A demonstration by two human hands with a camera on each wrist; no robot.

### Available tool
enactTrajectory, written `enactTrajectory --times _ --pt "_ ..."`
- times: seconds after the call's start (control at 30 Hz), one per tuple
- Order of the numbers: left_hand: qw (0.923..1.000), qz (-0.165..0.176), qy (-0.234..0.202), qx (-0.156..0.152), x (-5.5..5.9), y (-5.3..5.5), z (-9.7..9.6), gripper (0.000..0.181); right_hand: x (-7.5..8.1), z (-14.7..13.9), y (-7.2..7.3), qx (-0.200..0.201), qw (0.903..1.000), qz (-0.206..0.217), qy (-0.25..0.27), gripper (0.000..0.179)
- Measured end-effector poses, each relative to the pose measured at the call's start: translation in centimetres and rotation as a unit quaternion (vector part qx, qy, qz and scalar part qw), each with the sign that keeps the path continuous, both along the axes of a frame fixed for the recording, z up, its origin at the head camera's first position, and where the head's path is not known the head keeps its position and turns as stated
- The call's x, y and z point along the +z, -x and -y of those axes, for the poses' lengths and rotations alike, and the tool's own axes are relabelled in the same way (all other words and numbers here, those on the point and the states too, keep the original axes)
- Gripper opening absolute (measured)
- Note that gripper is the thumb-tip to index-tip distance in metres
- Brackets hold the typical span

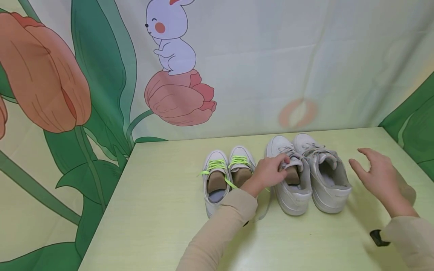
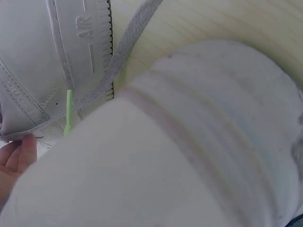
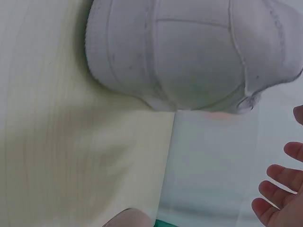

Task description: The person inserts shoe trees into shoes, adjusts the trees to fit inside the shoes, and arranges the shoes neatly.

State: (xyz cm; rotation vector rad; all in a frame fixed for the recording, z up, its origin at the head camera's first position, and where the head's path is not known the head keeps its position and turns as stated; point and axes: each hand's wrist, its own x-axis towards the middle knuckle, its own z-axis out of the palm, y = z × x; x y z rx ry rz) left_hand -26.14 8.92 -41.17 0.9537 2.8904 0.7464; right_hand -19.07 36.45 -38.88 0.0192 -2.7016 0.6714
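My left hand (image 1: 269,171) reaches over the larger white sneaker (image 1: 294,199) on the left, its bent fingers and thumb at the collar near the tongue. The left wrist view shows those fingers (image 2: 21,156) against the collar's edge. A brown insert (image 1: 292,176) sits inside this sneaker. Beside it stands another larger white sneaker (image 1: 330,197), its inside visible without an insert. My right hand (image 1: 379,177) hovers apart from it on the right, fingers spread and holding nothing. Behind that hand, a rounded brown object (image 1: 408,194) is partly hidden.
Two smaller white sneakers with neon-green laces stand on the left: one sneaker (image 1: 210,186) and another sneaker (image 1: 242,152), both with brown inserts. A loose grey lace (image 1: 266,210) lies on the pale table (image 1: 152,210). A printed curtain (image 1: 244,94) hangs behind the table's far edge.
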Motion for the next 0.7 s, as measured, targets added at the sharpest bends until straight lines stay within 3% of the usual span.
enactTrajectory --times 0.3,0.7 --pt "1.0 0.002 -0.003 0.003 0.1 0.0 0.0 0.025 -0.8 -2.0 -0.1 -0.007 0.9999 0.015 -0.002 0.062" --pt "1.0 0.002 -0.007 0.002 0.1 -0.1 0.0 0.025 -2.1 -4.2 -0.3 -0.064 0.994 0.082 -0.034 0.074"
